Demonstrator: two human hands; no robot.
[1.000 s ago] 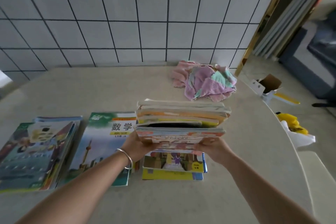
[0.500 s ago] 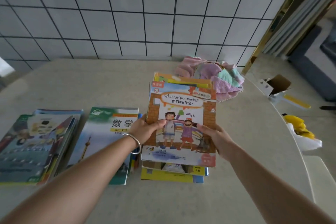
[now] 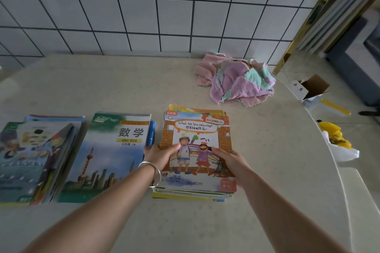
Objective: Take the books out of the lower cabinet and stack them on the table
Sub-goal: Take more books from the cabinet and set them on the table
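A bundle of thin picture books (image 3: 197, 129) lies flat on a lower stack (image 3: 191, 195) on the beige table (image 3: 123, 88); its top cover shows two children and a brick wall. My left hand (image 3: 159, 155) grips the bundle's left edge, thumb on the cover. My right hand (image 3: 228, 159) grips the right side, thumb on the cover. To the left lies a green maths textbook (image 3: 107, 156) on other books, and further left a slanted pile of books (image 3: 30, 156).
A heap of pink, purple and mint cloths (image 3: 234, 80) lies at the back right of the table. The tiled wall (image 3: 164, 6) stands behind. Beyond the table's curved right edge are an open cardboard box (image 3: 310, 88) and a white bag with yellow contents (image 3: 337, 139) on the floor.
The bundle, held up edge-on a second ago, has been tilted flat and lowered onto the stack that lay beneath it. Both hands still hold its sides.
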